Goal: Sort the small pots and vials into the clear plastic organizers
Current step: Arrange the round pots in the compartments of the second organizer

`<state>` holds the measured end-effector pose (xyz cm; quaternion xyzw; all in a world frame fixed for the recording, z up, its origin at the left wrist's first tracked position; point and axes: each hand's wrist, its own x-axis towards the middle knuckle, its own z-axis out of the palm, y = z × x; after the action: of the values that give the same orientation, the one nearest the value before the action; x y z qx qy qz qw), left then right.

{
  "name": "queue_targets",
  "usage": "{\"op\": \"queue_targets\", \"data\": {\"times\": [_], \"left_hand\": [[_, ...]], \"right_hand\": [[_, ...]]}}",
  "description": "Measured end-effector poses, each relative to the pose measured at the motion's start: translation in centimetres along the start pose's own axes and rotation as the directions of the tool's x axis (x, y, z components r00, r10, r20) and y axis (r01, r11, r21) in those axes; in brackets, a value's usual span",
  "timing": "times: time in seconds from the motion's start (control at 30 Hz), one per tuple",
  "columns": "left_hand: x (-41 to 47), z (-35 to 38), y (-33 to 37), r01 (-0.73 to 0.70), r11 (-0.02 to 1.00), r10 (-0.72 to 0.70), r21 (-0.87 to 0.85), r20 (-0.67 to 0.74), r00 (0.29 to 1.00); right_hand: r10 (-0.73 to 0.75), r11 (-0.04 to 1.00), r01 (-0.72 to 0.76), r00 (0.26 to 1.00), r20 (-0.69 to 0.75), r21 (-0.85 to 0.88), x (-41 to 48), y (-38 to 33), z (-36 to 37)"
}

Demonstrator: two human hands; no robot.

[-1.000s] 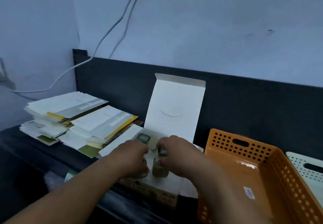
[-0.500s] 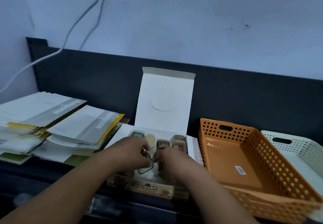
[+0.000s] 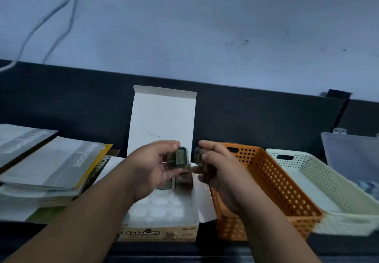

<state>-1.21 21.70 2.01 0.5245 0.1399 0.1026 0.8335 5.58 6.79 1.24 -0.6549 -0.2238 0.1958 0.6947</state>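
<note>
Step looks like unloading: over the open box (image 3: 164, 215) near centre, left hand (image 3: 150, 169) & right hand (image 3: 218, 173) each clamp fingers on a small pot (image 3: 178, 157) / second pot (image 3: 199, 156), w/ more pots (image 3: 181, 180) sitting in its tray. Next, prob. carry both right, past orange basket (image 3: 287, 191) & white basket (image 3: 332, 193), to the clear organizer (image 3: 352, 152) far right w/o dropping. Room: pale wall (image 3: 205, 27), dark backboard (image 3: 266, 115), dark desk (image 3: 225, 249), booklets (image 3: 51, 164) left.

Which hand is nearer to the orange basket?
Right. The right hand, holding a small pot, overlaps the left rim of the orange basket; the left hand, holding another, is further left above the open box.
</note>
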Motion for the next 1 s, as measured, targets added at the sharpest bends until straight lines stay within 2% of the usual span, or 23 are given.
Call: {"op": "queue_targets", "data": {"times": [0.13, 0.3, 0.53, 0.63, 0.77, 1.0], "left_hand": [[0.6, 3.5, -1.3, -0.033, 0.998, 0.029, 0.052, 0.078, 0.997], [0.6, 9.4, -3.7, 0.000, 0.995, -0.012, 0.096, 0.125, 0.992], [-0.8, 22.1, -9.0, 0.040, 0.992, -0.070, 0.124, 0.250, 0.966], [-1.8, 28.5, -12.2, 0.101, 0.985, -0.140, 0.140, 0.302, 0.943], [-3.5, 37.5, -17.2, 0.122, 0.966, -0.202, 0.227, 0.370, 0.907], [-6.4, 51.1, -24.6, 0.170, 0.964, -0.251, 0.206, 0.480, 0.840]], "right_hand": [[-0.054, 0.998, 0.057, 0.994, -0.091, 0.034, -1.9, -0.7, -3.4], [-0.103, 0.993, 0.113, 0.975, -0.196, 0.040, -5.0, -1.4, -9.0], [-0.120, 0.978, 0.172, 0.929, -0.351, 0.121, -11.4, -1.3, -21.2], [-0.128, 0.976, 0.189, 0.897, -0.423, 0.106, -15.3, -1.6, -27.4], [-0.152, 0.985, 0.173, 0.843, -0.515, -0.007, -21.9, -1.8, -35.6], [-0.161, 0.982, 0.182, 0.712, -0.683, -0.042, -31.7, -2.4, -47.4]]}}
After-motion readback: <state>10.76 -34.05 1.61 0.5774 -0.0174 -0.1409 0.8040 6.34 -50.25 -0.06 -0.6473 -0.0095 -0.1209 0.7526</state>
